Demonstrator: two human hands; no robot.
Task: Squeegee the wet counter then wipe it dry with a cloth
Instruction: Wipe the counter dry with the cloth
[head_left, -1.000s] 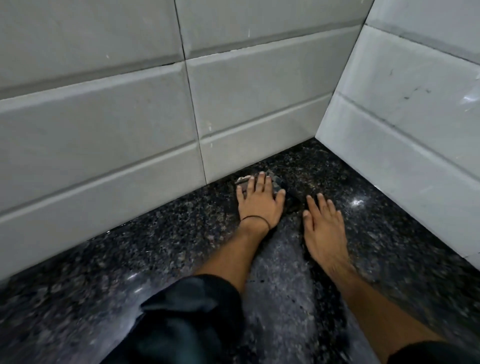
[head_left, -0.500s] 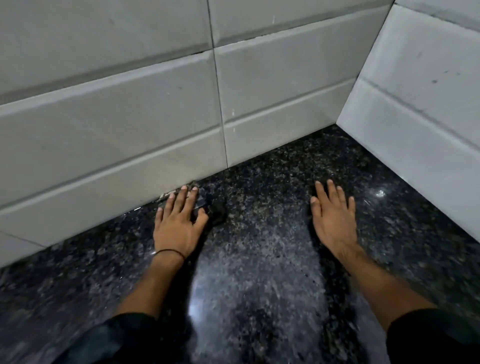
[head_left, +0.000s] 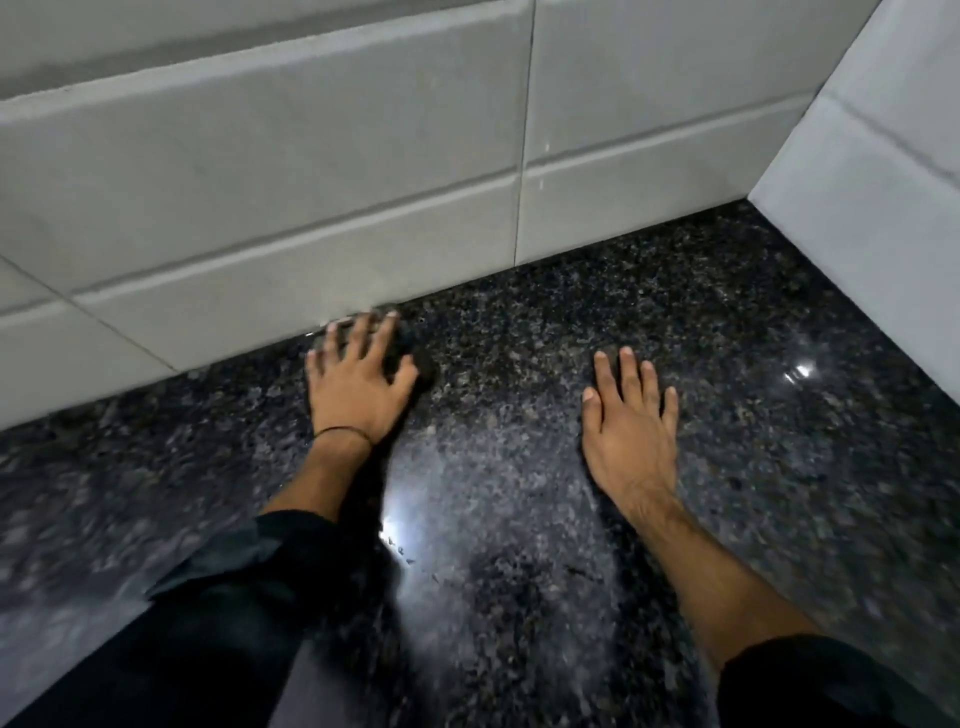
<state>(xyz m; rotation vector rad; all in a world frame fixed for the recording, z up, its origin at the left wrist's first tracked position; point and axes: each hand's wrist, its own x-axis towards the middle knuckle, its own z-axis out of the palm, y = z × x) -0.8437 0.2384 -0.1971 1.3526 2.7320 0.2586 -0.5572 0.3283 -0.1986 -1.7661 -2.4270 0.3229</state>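
Counter (head_left: 571, 291) of black speckled granite, grey-tiled corner walls (head_left: 260, 182)

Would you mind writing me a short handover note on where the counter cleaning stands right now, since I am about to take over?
Left hand: fingers spread, pressing a dark cloth onto the counter at the foot of the back wall tiles.
Right hand: flat on the counter, holding nothing.
Squeegee: not in view.
Done: the job appears to be at the cloth-wiping stage.
Left: wipe the rest of the granite dry. It shines with glare, so I cannot tell which patches are wet.
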